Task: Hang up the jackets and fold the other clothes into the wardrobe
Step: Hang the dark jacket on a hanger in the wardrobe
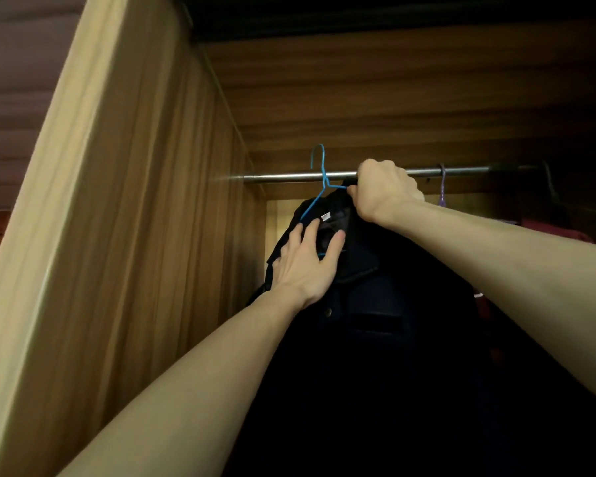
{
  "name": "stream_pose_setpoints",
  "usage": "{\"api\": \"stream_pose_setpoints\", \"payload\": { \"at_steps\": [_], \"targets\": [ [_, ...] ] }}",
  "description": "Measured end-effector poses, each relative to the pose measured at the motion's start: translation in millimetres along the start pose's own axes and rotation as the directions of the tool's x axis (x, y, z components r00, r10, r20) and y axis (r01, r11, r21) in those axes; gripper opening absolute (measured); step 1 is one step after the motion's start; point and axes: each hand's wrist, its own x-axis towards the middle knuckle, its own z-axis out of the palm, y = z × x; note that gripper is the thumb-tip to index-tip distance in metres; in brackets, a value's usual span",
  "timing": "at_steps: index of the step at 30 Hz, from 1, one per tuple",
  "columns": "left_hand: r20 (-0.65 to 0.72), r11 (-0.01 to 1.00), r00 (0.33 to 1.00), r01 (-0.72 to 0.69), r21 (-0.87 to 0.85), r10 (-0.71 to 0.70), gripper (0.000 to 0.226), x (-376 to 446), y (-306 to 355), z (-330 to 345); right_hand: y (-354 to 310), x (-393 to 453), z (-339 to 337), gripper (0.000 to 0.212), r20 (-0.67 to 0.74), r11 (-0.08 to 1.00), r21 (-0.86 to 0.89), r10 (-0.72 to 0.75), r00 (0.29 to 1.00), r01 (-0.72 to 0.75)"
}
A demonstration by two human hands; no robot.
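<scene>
Blue hanger (319,180), dark navy jacket (386,304)

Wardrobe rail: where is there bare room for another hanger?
Bare rail runs from the wardrobe side panel to the blue hanger. Another stretch lies between the right hand and the purple hanger. Beyond that it is dark and looks crowded.

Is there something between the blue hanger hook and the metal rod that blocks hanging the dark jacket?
Nothing visible blocks it. The blue hanger hook rises above the metal rod, which is bare to the wardrobe wall. The right hand grips the dark jacket collar at the rod; the left hand rests on it.
</scene>
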Motion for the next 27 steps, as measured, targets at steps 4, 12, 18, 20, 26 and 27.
{"api": "stream_pose_setpoints", "payload": {
  "at_steps": [4, 12, 18, 20, 26, 27],
  "targets": [
    [-0.034, 1.000, 0.999, 0.000, 0.028, 0.001, 0.077, 7.2, -10.5, -8.9, -8.6, 10.9, 6.6, 0.014, 0.016, 0.999, 0.031, 0.017, 1.000, -0.017],
    [-0.090, 0.994, 0.996, 0.008, 0.106, 0.001, 0.071, 5.1, -26.8, -23.9, -19.6, 6.7, 31.0, 0.009, 0.082, 0.997, 0.079, 0.021, 0.996, -0.027],
    [-0.109, 0.993, 0.993, -0.034, 0.112, 0.047, 0.065, -4.9, -22.6, -26.7, -16.9, -7.7, 43.6, 0.010, 0.152, 0.993, 0.108, 0.033, 0.988, -0.050],
    [-0.103, 0.992, 0.992, -0.059, 0.109, 0.070, 0.063, -8.6, -17.8, -26.4, -22.1, -5.7, 37.0, 0.018, 0.249, 0.986, 0.137, 0.054, 0.967, -0.090],
    [-0.136, 0.995, 0.986, -0.093, 0.034, 0.097, 0.053, -26.2, 10.1, -21.3, -16.1, -7.4, 12.8, 0.019, 0.613, 0.912, 0.369, -0.092, 0.784, -0.181],
    [-0.145, 0.996, 0.985, -0.089, 0.014, 0.090, 0.052, -29.1, 15.0, -21.3, -11.1, -10.5, 11.6, 0.021, 0.641, 0.878, 0.422, -0.114, 0.759, -0.224]
  ]
}}
